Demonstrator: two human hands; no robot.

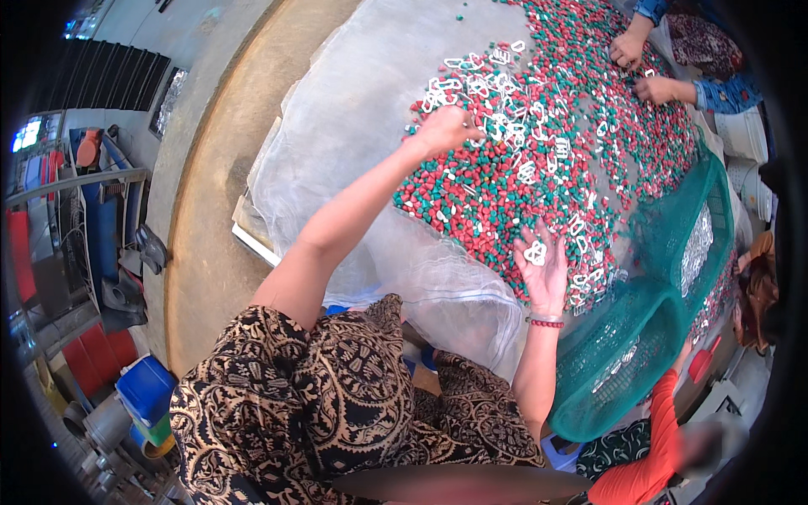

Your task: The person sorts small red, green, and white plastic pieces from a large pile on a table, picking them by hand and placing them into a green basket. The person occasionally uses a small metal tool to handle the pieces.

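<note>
Red and green small plastic pieces (471, 220) lie in a wide heap, with several white looped plastic pieces (505, 88) scattered over them. My left hand (446, 131) reaches into the heap's left side beside the white pieces. Its fingers are bent together at the tips; what they pinch, if anything, is hidden. Nearer to me, my right hand (545, 273) is turned palm up over the heap's near edge. White looped pieces (535, 252) rest in it against the fingers, which curl up around them. A red bead bracelet (545, 323) circles that wrist.
Under the heap spreads a pale mesh sheet (337, 126). Two green mesh baskets (619, 353) stand to the right. Across the heap, another person's hands (627, 50) touch the pieces. A person in an orange sleeve (648, 454) is at lower right. A blue bin (145, 389) stands at left.
</note>
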